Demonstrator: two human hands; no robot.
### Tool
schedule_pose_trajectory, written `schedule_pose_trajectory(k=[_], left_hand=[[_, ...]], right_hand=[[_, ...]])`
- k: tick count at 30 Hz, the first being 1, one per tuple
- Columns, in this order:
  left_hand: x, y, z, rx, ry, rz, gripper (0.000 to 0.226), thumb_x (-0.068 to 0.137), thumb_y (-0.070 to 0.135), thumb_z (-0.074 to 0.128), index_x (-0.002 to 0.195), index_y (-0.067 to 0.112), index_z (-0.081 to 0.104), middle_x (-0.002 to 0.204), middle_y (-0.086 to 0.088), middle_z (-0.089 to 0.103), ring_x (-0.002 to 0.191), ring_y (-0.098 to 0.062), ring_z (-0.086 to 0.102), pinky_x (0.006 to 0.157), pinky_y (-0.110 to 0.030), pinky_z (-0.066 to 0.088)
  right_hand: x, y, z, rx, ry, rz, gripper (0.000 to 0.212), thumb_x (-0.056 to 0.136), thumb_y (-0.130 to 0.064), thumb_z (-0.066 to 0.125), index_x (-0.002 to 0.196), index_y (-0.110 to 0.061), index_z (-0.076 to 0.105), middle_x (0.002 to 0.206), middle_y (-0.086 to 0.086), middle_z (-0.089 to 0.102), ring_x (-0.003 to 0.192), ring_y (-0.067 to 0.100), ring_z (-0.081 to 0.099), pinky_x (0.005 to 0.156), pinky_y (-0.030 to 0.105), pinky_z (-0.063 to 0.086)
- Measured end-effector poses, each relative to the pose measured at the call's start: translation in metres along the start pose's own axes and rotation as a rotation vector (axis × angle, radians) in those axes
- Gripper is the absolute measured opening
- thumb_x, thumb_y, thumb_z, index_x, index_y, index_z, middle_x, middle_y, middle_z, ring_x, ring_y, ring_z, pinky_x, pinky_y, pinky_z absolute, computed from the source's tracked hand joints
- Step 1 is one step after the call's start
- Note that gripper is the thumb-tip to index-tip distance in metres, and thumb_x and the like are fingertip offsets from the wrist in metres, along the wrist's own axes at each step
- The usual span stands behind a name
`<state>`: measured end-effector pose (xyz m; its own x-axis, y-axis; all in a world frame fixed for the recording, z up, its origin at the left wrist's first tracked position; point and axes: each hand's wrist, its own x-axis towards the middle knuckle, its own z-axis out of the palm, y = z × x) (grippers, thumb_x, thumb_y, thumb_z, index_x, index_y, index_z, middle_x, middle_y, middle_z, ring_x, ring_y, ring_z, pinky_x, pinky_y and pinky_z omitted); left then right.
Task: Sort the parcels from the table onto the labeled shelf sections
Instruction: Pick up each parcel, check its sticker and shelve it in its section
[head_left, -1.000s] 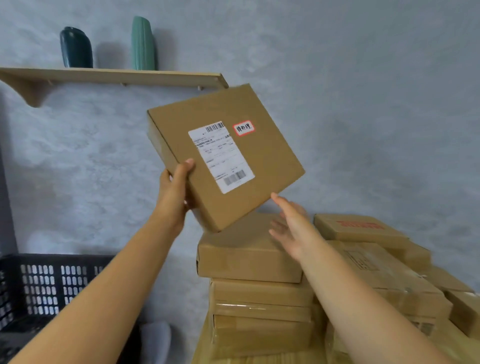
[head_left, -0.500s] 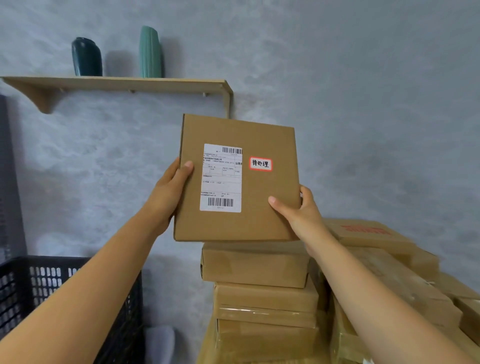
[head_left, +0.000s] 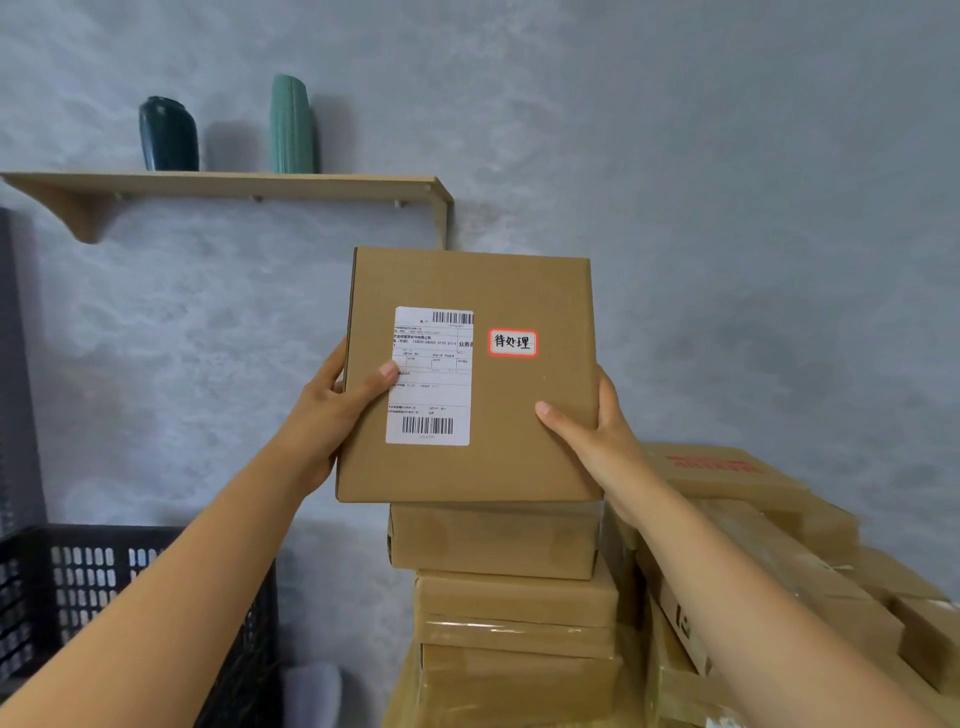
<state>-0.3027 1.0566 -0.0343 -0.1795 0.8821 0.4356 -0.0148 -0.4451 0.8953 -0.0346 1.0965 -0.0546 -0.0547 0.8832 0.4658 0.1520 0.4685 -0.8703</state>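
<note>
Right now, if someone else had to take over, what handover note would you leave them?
Left hand grips the parcel's left edge, thumb on the shipping label. Right hand grips its right edge. The parcel is held upright, facing the camera, above the stack; its red-bordered sticker reads 待处理. Done: picked up, sticker in view. Left: shelve it in the matching section, not in view, then sort the stack and the parcels to the right.

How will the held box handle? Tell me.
Probably stiff: the box shows flat faces and crisp edges. Likely light, since the left hand and right hand hold it upright by its sides. Plain cardboard should not slip.
</note>
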Motion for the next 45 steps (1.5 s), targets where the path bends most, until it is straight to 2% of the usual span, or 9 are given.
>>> schedule_pose_trajectory(k=[8,15,24,27,31,35,40,42,45], left_hand=[[-0.019,0.004,0.007,0.026,-0.005,-0.031,0.042,0.088,0.039,0.070,0.128,0.039,0.057,0.108,0.003,0.075,0.093,-0.021,0.074,0.072,-0.035,0.061],[-0.046,-0.006,0.014,0.018,-0.015,-0.158,0.034,0.092,0.045,0.062,0.125,0.040,0.054,0.108,0.007,0.075,0.092,-0.016,0.074,0.073,-0.033,0.058],[-0.097,-0.031,0.019,0.150,0.063,-0.183,0.047,0.089,0.055,0.062,0.131,0.037,0.051,0.110,0.004,0.074,0.094,-0.020,0.074,0.085,-0.043,0.058],[-0.110,-0.034,0.024,0.161,0.038,-0.182,0.046,0.091,0.052,0.061,0.133,0.035,0.052,0.111,0.004,0.074,0.096,-0.020,0.073,0.082,-0.040,0.058],[-0.127,-0.032,0.036,0.136,-0.016,-0.167,0.039,0.092,0.049,0.060,0.128,0.036,0.054,0.110,0.007,0.074,0.092,-0.013,0.073,0.075,-0.030,0.056],[-0.137,-0.031,0.038,0.101,-0.111,-0.165,0.039,0.090,0.053,0.063,0.127,0.039,0.055,0.112,0.008,0.074,0.095,-0.015,0.073,0.087,-0.039,0.057],[-0.156,-0.035,0.026,0.079,-0.190,-0.194,0.048,0.086,0.057,0.065,0.130,0.042,0.053,0.108,0.010,0.075,0.092,-0.015,0.074,0.089,-0.042,0.056],[-0.168,-0.040,0.020,0.084,-0.247,-0.213,0.058,0.081,0.062,0.067,0.134,0.042,0.051,0.109,0.010,0.075,0.094,-0.016,0.074,0.091,-0.043,0.056],[-0.191,-0.042,0.023,0.069,-0.309,-0.250,0.049,0.084,0.058,0.064,0.128,0.040,0.055,0.110,0.009,0.074,0.094,-0.014,0.073,0.084,-0.035,0.056]], right_hand=[[-0.020,-0.002,-0.015,0.099,-0.046,0.092,0.051,0.080,-0.047,0.075,0.122,-0.047,0.046,0.105,-0.023,0.066,0.087,-0.004,0.067,0.067,0.014,0.052],[-0.043,-0.006,-0.025,0.186,-0.059,0.127,0.054,0.082,-0.042,0.076,0.128,-0.045,0.046,0.112,-0.014,0.068,0.098,0.008,0.069,0.072,0.022,0.055],[-0.099,0.019,-0.032,0.193,-0.035,0.156,0.062,0.085,-0.033,0.076,0.140,-0.033,0.047,0.110,-0.012,0.070,0.080,-0.007,0.069,0.057,0.008,0.050],[-0.121,0.018,-0.041,0.168,-0.006,0.167,0.060,0.085,-0.035,0.076,0.137,-0.034,0.046,0.103,-0.018,0.068,0.072,-0.012,0.067,0.056,0.007,0.050],[-0.147,0.008,-0.055,0.108,0.057,0.192,0.066,0.078,-0.043,0.080,0.137,-0.039,0.050,0.111,-0.013,0.072,0.092,0.005,0.072,0.082,0.028,0.058],[-0.178,-0.007,-0.063,0.075,0.136,0.197,0.053,0.078,-0.043,0.080,0.125,-0.038,0.056,0.100,-0.017,0.074,0.083,0.000,0.072,0.066,0.017,0.054],[-0.223,-0.020,-0.051,0.011,0.211,0.234,0.063,0.066,-0.053,0.081,0.123,-0.037,0.059,0.106,-0.013,0.075,0.091,0.004,0.072,0.081,0.028,0.056],[-0.248,-0.021,-0.045,0.014,0.255,0.251,0.055,0.074,-0.044,0.082,0.123,-0.034,0.059,0.108,-0.011,0.074,0.090,0.002,0.072,0.075,0.021,0.056],[-0.289,-0.027,-0.044,-0.008,0.327,0.283,0.048,0.081,-0.034,0.079,0.123,-0.037,0.056,0.106,-0.016,0.072,0.083,-0.005,0.070,0.062,0.009,0.052]])
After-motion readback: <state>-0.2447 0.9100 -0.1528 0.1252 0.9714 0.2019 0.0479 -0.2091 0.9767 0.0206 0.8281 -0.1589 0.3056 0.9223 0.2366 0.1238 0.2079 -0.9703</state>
